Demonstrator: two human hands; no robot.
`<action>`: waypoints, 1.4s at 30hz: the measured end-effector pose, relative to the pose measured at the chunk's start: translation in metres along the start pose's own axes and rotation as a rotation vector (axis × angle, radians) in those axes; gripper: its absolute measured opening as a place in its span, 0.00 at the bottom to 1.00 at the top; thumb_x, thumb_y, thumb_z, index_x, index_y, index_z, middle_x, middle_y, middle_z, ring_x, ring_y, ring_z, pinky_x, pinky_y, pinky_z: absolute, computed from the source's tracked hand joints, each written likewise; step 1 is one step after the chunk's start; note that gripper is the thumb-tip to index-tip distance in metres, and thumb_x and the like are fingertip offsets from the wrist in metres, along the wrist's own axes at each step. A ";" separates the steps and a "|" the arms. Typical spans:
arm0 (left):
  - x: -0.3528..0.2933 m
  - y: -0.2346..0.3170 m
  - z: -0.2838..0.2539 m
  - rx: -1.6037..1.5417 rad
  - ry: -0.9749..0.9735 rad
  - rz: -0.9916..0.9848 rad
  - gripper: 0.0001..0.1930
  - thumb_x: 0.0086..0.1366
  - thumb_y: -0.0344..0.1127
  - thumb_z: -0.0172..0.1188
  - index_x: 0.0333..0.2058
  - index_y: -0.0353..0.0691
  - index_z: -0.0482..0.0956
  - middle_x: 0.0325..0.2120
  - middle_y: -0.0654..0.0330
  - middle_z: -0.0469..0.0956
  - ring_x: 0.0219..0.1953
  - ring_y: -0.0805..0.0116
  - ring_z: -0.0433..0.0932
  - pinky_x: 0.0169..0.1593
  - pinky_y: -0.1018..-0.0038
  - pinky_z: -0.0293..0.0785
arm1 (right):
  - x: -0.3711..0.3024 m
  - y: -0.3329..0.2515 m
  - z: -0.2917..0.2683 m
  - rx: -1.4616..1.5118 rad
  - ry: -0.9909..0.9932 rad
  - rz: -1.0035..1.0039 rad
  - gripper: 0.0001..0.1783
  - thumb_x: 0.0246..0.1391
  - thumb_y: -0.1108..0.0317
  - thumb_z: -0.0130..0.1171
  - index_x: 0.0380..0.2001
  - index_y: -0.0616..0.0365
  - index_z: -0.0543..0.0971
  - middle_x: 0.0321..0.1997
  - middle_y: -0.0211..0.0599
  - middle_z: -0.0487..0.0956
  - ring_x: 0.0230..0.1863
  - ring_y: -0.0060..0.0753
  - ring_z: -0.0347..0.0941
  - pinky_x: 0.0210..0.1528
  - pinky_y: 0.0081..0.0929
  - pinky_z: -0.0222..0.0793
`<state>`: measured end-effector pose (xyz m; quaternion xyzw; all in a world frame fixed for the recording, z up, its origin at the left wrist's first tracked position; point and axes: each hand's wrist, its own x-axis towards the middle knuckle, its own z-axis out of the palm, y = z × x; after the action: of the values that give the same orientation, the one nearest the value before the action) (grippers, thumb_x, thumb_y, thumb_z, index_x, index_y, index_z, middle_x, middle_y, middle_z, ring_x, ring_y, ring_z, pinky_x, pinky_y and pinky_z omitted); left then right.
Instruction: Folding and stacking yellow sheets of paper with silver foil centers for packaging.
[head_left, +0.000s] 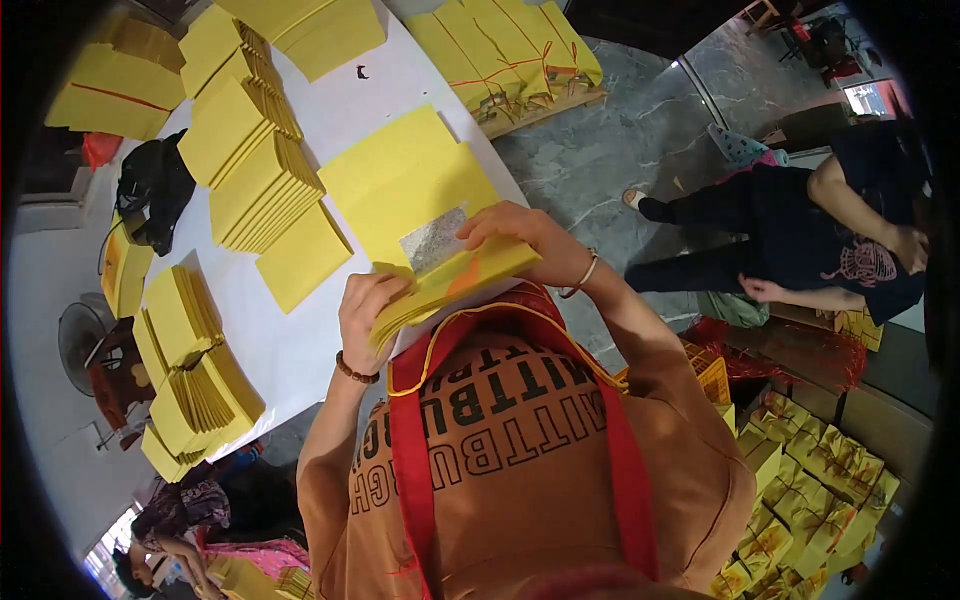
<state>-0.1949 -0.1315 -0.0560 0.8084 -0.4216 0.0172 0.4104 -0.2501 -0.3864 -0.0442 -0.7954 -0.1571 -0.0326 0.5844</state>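
Note:
At the near edge of the white table, a wad of yellow paper sheets (457, 283) is bent up toward me, its layers showing as a thick edge. My left hand (370, 305) grips the left end of this wad, with the fingers curled over it. My right hand (530, 238) clasps the right end, its fingertips reaching over to a silver foil patch (432, 240) on the paper. Beyond the wad, more flat yellow paper (405, 180) lies spread on the table. Both thumbs are mostly hidden.
Fanned stacks of folded yellow paper (262, 190) run along the left of the white table (330, 110). A black bag (155, 190) lies at its far left edge. Bundles tied with red string (510, 55) sit beyond. One person (800, 220) stands at right, near piled yellow packets (810, 480).

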 end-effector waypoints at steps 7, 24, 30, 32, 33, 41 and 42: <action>0.007 0.000 -0.004 0.088 0.012 0.072 0.13 0.45 0.35 0.59 0.32 0.38 0.77 0.28 0.58 0.73 0.31 0.59 0.69 0.35 0.70 0.65 | -0.001 0.010 -0.008 -0.062 -0.075 -0.073 0.09 0.40 0.73 0.61 0.29 0.55 0.75 0.41 0.35 0.76 0.47 0.37 0.70 0.50 0.29 0.63; 0.012 -0.005 0.004 -0.185 0.005 -0.402 0.10 0.59 0.36 0.55 0.33 0.34 0.75 0.26 0.54 0.72 0.28 0.58 0.68 0.34 0.70 0.65 | 0.008 0.013 -0.008 0.188 -0.017 0.390 0.14 0.50 0.70 0.56 0.40 0.61 0.71 0.33 0.32 0.77 0.39 0.21 0.71 0.42 0.21 0.66; 0.028 -0.011 0.011 -0.338 0.100 -0.721 0.14 0.61 0.40 0.53 0.31 0.31 0.73 0.13 0.54 0.71 0.14 0.67 0.68 0.21 0.73 0.64 | 0.008 0.026 -0.004 0.285 0.251 0.535 0.26 0.51 0.68 0.54 0.54 0.59 0.62 0.34 0.35 0.77 0.35 0.20 0.72 0.40 0.18 0.66; 0.030 -0.019 0.011 -0.290 0.066 -0.702 0.14 0.61 0.40 0.53 0.31 0.31 0.73 0.11 0.57 0.70 0.13 0.71 0.68 0.19 0.75 0.63 | 0.012 0.019 -0.005 0.215 0.267 0.562 0.27 0.52 0.69 0.54 0.55 0.58 0.60 0.34 0.36 0.77 0.35 0.21 0.72 0.40 0.18 0.67; 0.032 -0.021 0.010 -0.299 0.047 -0.728 0.14 0.61 0.40 0.53 0.32 0.31 0.73 0.12 0.57 0.71 0.14 0.73 0.69 0.20 0.76 0.63 | 0.017 0.012 -0.003 0.184 0.285 0.561 0.26 0.51 0.69 0.54 0.54 0.56 0.63 0.34 0.36 0.77 0.34 0.22 0.72 0.38 0.18 0.66; 0.027 -0.018 0.019 -0.597 0.217 -0.811 0.19 0.60 0.31 0.54 0.49 0.35 0.61 0.21 0.60 0.75 0.22 0.79 0.70 0.24 0.80 0.63 | 0.018 0.026 0.000 -0.019 0.225 0.488 0.15 0.48 0.71 0.57 0.43 0.59 0.75 0.34 0.30 0.74 0.32 0.16 0.69 0.31 0.16 0.65; 0.028 -0.019 0.016 -0.602 0.181 -0.827 0.23 0.60 0.30 0.54 0.52 0.36 0.57 0.21 0.60 0.75 0.22 0.79 0.69 0.24 0.81 0.62 | 0.016 0.027 0.001 -0.054 0.221 0.491 0.16 0.49 0.71 0.57 0.43 0.59 0.75 0.34 0.30 0.74 0.32 0.16 0.69 0.31 0.16 0.65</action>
<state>-0.1690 -0.1550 -0.0679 0.7489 -0.0159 -0.1986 0.6320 -0.2266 -0.3898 -0.0657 -0.8165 0.1064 0.0194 0.5671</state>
